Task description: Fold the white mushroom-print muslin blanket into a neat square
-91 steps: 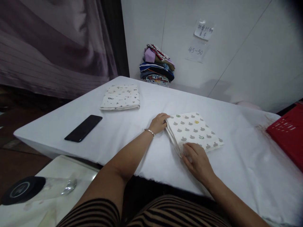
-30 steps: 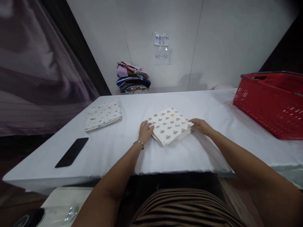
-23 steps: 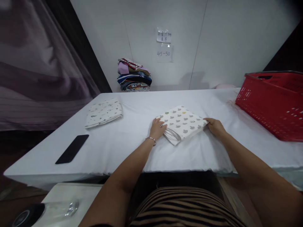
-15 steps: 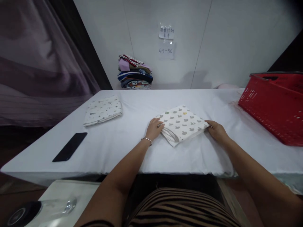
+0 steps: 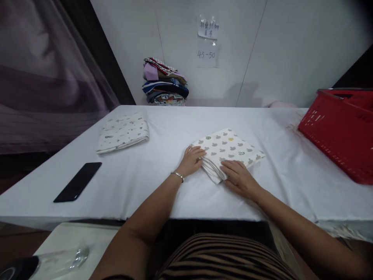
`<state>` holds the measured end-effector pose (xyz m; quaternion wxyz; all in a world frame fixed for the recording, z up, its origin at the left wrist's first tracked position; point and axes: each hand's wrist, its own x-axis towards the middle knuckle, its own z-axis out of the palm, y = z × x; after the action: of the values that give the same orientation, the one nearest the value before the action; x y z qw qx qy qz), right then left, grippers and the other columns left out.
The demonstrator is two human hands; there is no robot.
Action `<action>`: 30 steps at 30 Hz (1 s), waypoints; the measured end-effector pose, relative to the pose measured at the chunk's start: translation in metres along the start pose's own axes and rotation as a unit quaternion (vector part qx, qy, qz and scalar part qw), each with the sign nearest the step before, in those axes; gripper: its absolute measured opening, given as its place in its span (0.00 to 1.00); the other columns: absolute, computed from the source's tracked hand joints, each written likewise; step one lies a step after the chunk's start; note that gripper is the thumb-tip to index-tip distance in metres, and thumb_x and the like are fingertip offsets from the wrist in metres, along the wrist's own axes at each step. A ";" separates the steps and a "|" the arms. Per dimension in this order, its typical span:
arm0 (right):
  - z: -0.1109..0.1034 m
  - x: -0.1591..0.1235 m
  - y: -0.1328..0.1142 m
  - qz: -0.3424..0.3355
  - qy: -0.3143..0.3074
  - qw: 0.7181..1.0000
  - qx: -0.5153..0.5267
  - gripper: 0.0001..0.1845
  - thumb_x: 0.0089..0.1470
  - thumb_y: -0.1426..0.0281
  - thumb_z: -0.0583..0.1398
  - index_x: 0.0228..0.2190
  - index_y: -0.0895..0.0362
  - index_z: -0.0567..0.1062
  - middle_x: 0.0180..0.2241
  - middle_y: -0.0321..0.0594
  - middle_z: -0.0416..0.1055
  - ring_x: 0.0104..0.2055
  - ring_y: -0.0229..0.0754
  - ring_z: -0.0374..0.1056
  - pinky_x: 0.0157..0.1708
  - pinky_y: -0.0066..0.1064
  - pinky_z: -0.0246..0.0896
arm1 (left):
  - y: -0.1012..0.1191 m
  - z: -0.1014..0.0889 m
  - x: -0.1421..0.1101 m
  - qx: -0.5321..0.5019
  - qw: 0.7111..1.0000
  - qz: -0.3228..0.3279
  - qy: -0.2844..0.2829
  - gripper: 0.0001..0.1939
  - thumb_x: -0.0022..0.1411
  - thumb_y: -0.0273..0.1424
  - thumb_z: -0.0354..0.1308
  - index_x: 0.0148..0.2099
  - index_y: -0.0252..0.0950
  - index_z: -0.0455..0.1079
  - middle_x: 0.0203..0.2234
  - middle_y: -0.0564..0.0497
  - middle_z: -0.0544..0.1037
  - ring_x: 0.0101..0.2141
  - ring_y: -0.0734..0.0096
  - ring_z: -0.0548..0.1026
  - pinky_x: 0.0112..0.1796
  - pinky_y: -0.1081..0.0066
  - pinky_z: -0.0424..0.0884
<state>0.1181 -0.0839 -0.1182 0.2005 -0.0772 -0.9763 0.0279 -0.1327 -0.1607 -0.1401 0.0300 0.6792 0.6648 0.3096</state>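
A folded white cloth (image 5: pixel 224 144) with grey, green and yellow prints lies at a slant on the table in front of me. Its stacked layers show along the near left edge. My left hand (image 5: pixel 192 160), with a bracelet at the wrist, is closed on the cloth's left corner. Stretched fingers of my right hand (image 5: pixel 239 178) lie on the cloth near its front corner; the thumb is mostly hidden. Farther left, a second folded white cloth (image 5: pixel 124 132) with small prints lies flat, apart from both hands.
The table (image 5: pixel 163 132) has a white cover. A black phone-like slab (image 5: pixel 78 182) lies at the left. A red basket (image 5: pixel 340 132) stands at the right. Folded fabrics (image 5: pixel 166 83) are piled at the back wall. Below left, a transparent container (image 5: pixel 62 259) lies on a white surface.
My right hand has let go of the cloth's right corner and moved left to its front corner. My left hand stays at the left corner. The view has shifted slightly.
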 end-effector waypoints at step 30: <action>-0.012 0.031 -0.040 0.250 -0.081 0.957 -0.121 0.08 0.57 0.72 0.52 0.33 0.56 0.71 0.31 0.40 0.70 0.33 0.42 0.65 0.29 0.30 0.51 | 0.006 0.002 -0.004 -0.050 0.995 0.077 0.043 0.12 0.65 0.31 0.48 0.46 0.41 0.71 0.44 0.50 0.75 0.49 0.68 0.68 0.58 0.55 0.48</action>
<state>0.0889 -0.1178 -0.0914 0.0964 -0.3397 -0.9349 -0.0355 -0.1262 -0.1640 -0.1410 0.0113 0.7119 0.5950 0.3728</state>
